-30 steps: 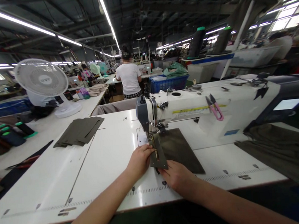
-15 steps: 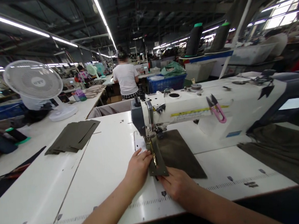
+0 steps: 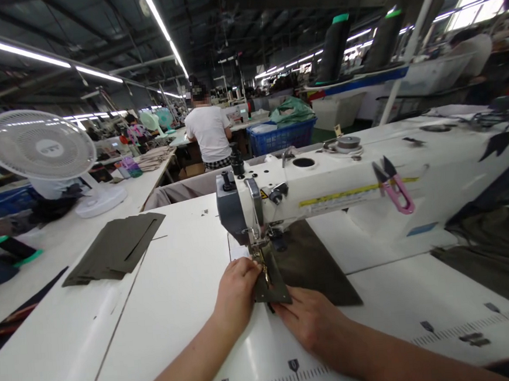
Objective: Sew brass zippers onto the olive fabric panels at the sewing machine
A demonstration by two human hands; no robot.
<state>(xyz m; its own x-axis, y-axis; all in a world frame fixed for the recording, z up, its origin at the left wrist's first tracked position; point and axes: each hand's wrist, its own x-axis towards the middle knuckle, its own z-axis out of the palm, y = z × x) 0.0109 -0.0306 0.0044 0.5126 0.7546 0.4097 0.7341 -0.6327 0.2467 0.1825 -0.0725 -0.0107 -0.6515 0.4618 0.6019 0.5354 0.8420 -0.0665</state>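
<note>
Under the needle area of a white sewing machine [image 3: 256, 214] lies a narrow dark olive fabric piece [image 3: 277, 289], with a gold-coloured zipper [image 3: 266, 272] showing in its slot. My left hand [image 3: 238, 288] has curled fingers pressed on the piece's left edge, close to the zipper. At the near right corner, my right hand [image 3: 313, 318] grips the piece, some fingers hidden beneath it. A larger dark olive panel [image 3: 322, 267] lies flat to the right, partly behind the machine head. The needle tip is too small to make out.
Pink-handled thread snips [image 3: 398, 191] rest against the machine arm. A stack of olive panels [image 3: 116, 248] lies on the left of the white table [image 3: 176, 267]. Beyond are a white fan [image 3: 42, 145], a blue crate [image 3: 282, 136] and a person in a white shirt [image 3: 208, 132]. Dark cloth [image 3: 493, 254] lies at right.
The view has shifted, bringing the machine closer. My left fingers, stretched out before, are now more bent at the zipper. My right hand keeps its hold on the corner.
</note>
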